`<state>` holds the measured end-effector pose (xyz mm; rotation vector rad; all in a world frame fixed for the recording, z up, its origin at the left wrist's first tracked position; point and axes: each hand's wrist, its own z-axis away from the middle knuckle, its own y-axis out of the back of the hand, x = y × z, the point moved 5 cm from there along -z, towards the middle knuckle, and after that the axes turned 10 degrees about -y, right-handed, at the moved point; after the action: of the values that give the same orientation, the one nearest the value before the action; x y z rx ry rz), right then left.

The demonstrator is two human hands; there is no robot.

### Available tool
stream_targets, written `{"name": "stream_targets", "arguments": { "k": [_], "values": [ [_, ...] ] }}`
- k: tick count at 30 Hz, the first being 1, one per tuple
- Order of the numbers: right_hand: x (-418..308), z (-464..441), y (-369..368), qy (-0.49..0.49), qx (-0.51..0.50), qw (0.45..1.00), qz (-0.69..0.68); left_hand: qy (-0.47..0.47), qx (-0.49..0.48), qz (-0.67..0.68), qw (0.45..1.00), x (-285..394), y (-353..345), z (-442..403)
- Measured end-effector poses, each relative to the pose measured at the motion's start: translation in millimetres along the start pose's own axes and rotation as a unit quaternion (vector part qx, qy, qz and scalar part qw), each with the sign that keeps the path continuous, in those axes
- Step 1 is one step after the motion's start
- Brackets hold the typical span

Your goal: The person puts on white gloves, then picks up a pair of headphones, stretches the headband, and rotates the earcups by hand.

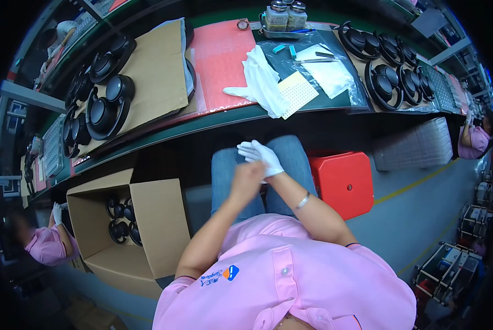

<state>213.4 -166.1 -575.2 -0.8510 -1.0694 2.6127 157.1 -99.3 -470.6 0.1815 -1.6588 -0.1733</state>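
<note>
My right hand (261, 158), in a white glove, is held above my lap with its fingers stretched out. My bare left hand (248, 178) is curled against the edge of this glove near the palm, pinching its fabric; its fingers are slightly blurred. Another white glove (264, 82) lies loose on the bench edge in front of me. Beside that glove are a sheet of small round yellowish stickers (299, 93) and a white cloth or bag (327, 71) with tweezers (315, 60) on it.
Black headphones (110, 107) lie on cardboard at left, and more headphones (385, 80) at right. An open carton (158, 220) holding headphones stands at lower left. A red stool (345, 184) is right of my legs. Glass jars (286, 16) stand at the back. Co-workers sit at both sides.
</note>
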Motion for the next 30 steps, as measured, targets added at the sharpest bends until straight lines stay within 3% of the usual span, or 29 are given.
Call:
{"name": "stream_targets", "arguments": {
  "k": [2,5,10,12,15,17,20,22,24,25,28,29,30],
  "values": [
    [18,11,0,-0.002,0.011,1.000,-0.018,0.069,0.041,-0.075,0.994,-40,26,-25],
    [6,64,-46,0.081,0.080,0.987,-0.112,0.072,0.097,-0.053,0.991,-48,19,-40],
    [4,100,-31,0.035,0.009,0.986,-0.162,0.097,0.141,-0.049,0.984,-78,49,-53],
    [-14,125,-11,0.048,0.069,0.996,0.010,0.191,0.172,0.085,0.963,-70,69,-40],
    [-30,135,35,0.043,0.108,0.985,0.125,0.166,0.174,0.118,0.963,-56,73,-22],
    [-54,145,50,0.099,0.233,0.940,0.230,0.150,0.181,0.133,0.963,-43,79,-14],
    [-75,151,36,0.145,0.247,0.912,0.292,0.129,0.150,0.121,0.973,-18,73,-6],
    [-80,156,20,0.167,0.253,0.897,0.322,0.146,0.075,0.123,0.979,-5,44,2],
    [-64,147,-17,0.115,0.127,0.904,0.393,0.094,-0.029,0.147,0.984,10,17,6],
    [-60,145,-21,0.117,0.131,0.903,0.391,0.093,-0.033,0.148,0.984,17,10,9],
    [-50,142,-39,0.150,0.116,0.801,0.567,0.102,-0.012,0.155,0.982,38,0,19],
    [-49,143,-40,0.149,0.114,0.802,0.568,0.103,-0.010,0.155,0.982,34,2,20],
    [-51,148,-43,0.196,0.136,0.779,0.580,0.071,-0.004,0.077,0.994,31,9,21]
  ]
}}
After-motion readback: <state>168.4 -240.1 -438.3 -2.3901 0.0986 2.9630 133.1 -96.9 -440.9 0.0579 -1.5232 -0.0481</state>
